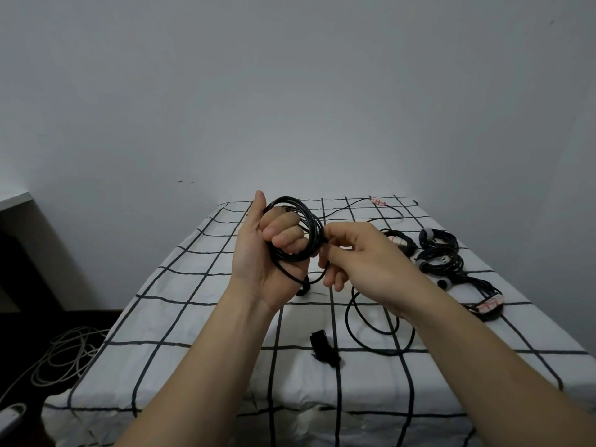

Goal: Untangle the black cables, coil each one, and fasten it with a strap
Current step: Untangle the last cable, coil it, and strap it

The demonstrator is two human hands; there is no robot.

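White cloth with a black grid covers the table, creased at its near edge. On the floor to the left lies a tangle of pale cable, and beyond it stands dark furniture against a plain grey wall.

Nearest on the cloth is a short black strap, lying crumpled and apart from the hands. Just right of it a loose loop of black cable rests flat, partly under the right forearm; the arm hides whether it joins the coil above.

Above the middle of the cloth the left hand holds up the black cable coil, a bunch of thin glossy turns. Its fingers are curled through the ring and its thumb stands straight. The right hand pinches the cable between thumb and forefinger at the coil's right edge, its other fingers loosely curled.

Further right lie four finished bundles, each bound with a pale strap. Two straps carry red marks, too small to read. At the far edge a thin single cable runs past a red-and-white tag, also unreadable.
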